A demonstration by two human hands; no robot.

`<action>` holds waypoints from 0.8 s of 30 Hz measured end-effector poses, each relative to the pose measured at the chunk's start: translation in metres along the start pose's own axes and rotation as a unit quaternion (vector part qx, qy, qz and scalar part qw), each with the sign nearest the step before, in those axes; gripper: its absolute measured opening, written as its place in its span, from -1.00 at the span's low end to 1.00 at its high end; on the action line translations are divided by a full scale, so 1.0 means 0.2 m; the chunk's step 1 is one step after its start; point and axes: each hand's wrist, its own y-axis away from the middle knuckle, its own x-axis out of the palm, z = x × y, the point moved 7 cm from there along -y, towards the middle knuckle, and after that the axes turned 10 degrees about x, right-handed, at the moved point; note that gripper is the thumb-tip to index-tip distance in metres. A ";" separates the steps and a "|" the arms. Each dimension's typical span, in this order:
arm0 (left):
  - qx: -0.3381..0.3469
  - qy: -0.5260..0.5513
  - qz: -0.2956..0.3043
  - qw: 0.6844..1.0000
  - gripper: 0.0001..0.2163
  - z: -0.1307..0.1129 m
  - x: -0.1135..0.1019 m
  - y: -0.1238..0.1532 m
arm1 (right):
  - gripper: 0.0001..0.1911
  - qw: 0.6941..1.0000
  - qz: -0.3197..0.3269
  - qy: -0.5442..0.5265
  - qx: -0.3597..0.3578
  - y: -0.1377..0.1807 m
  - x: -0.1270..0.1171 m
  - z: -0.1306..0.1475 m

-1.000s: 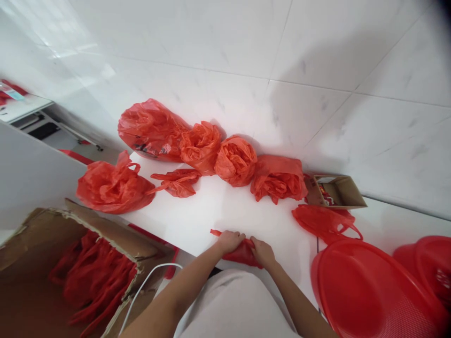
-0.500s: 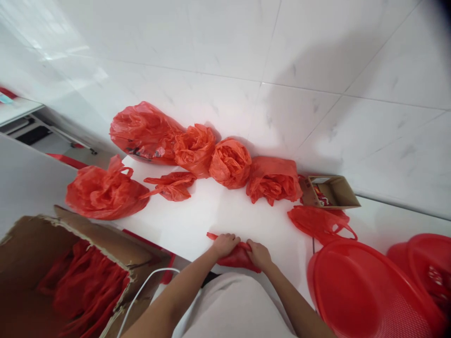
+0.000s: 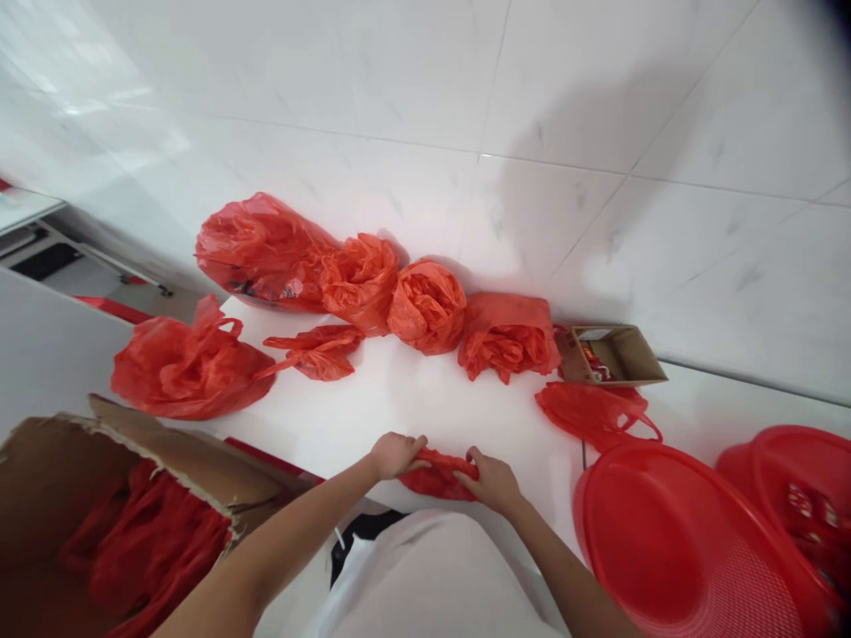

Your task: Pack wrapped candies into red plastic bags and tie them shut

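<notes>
Between my two hands, at the near edge of the white table point(image 3: 425, 399), is a small red plastic bag point(image 3: 435, 478), crumpled and longer than it is deep. My left hand point(image 3: 397, 456) grips its left end, with fingers and thumb closed on the plastic. At the other end my right hand point(image 3: 493, 478) pinches the bag between thumb and fingers. Whatever the bag contains is hidden. A flat red bag with handles point(image 3: 598, 412) lies to the right of my hands, and a small knotted red bag point(image 3: 323, 350) lies to their left.
Bunched red bags, a large one point(image 3: 262, 252) among them, line the wall. A small open carton point(image 3: 631, 354) stands beyond the flat bag. Red plastic baskets point(image 3: 658, 532) occupy the right. At lower left, a big cardboard box point(image 3: 192, 452) holds red bags.
My left hand has shifted left and up, its wrist turned and fingers now pointing right. The red bag looks shorter and more bunched. The whole view has shifted slightly.
</notes>
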 end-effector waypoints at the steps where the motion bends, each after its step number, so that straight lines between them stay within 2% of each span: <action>1: -0.005 0.003 0.003 1.000 -0.50 0.01 -0.01 0.01 | -0.62 1.000 0.003 0.003 0.000 0.00 0.01 0.00; 4: -0.025 0.013 -0.008 1.000 -0.45 -0.03 -0.03 0.04 | -0.68 1.000 0.009 -0.001 0.017 -0.01 0.02 -0.01; 8: -0.031 0.017 -0.050 0.998 -0.34 -0.16 -0.08 0.00 | -0.83 1.000 0.009 -0.014 0.016 -0.03 -0.03 0.02; 11: -0.020 0.031 -0.051 0.998 -0.63 -0.22 -0.11 -0.05 | -0.86 0.999 0.010 -0.031 -0.008 -0.03 -0.10 0.10; 13: -0.018 0.047 -0.039 0.998 -0.72 -0.20 -0.15 -0.04 | -0.84 0.998 0.016 -0.058 -0.017 -0.02 -0.14 0.16; 15: -0.020 0.062 -0.034 0.997 -0.72 -0.10 -0.21 0.02 | -0.78 0.993 0.015 -0.112 -0.024 0.00 -0.17 0.20; 17: -0.028 0.069 -0.034 0.997 -0.72 0.05 -0.31 0.13 | -0.69 0.985 0.005 -0.168 -0.023 0.02 -0.18 0.21; 21: -0.087 0.053 -0.017 0.995 -0.68 0.47 -0.49 0.41 | -0.73 0.983 -0.003 -0.186 -0.007 0.04 -0.14 0.13; 24: -0.151 0.024 0.016 0.988 -0.72 0.78 -0.55 0.55 | -0.77 0.986 0.010 -0.169 -0.001 0.06 -0.07 0.06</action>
